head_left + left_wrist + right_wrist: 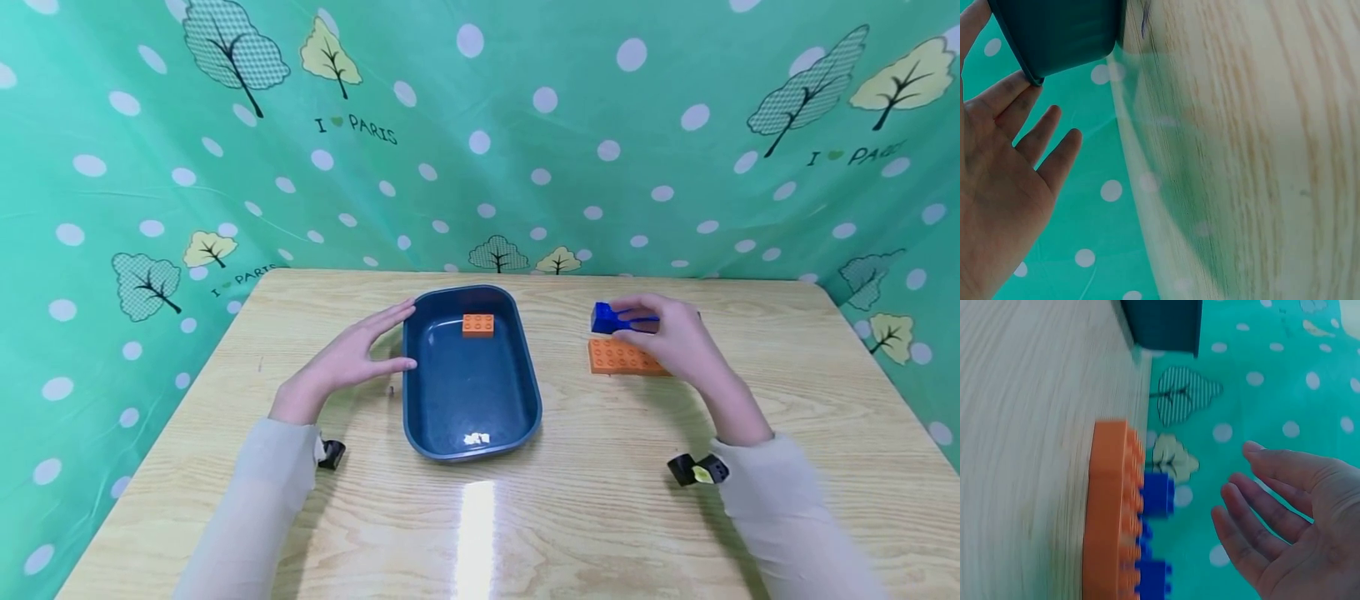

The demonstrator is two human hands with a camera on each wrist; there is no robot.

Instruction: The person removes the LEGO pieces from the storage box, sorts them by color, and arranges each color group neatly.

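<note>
My left hand (348, 354) is spread beside the dark blue bin (472, 396), fingertips and thumb at its left rim. In the left wrist view, the fingers (1007, 100) are nearly straight against the bin's edge. A small orange building brick (477, 325) lies inside, toward the far end. My right hand (682, 342) hovers over a blue toy piece (602, 318), with two blocky ends and a thin middle. The right wrist view shows the fingers (1247, 537) loosely bent and apart from the blue piece. A long orange brick (618, 357) lies nearer me, partly hidden by that hand.
The wooden table (585, 517) carries the bin at its centre, with the bricks to the right. A green dotted cloth (480, 192) hangs behind the far edge and along both sides. Small black wrist cameras (330, 455) sit at both cuffs.
</note>
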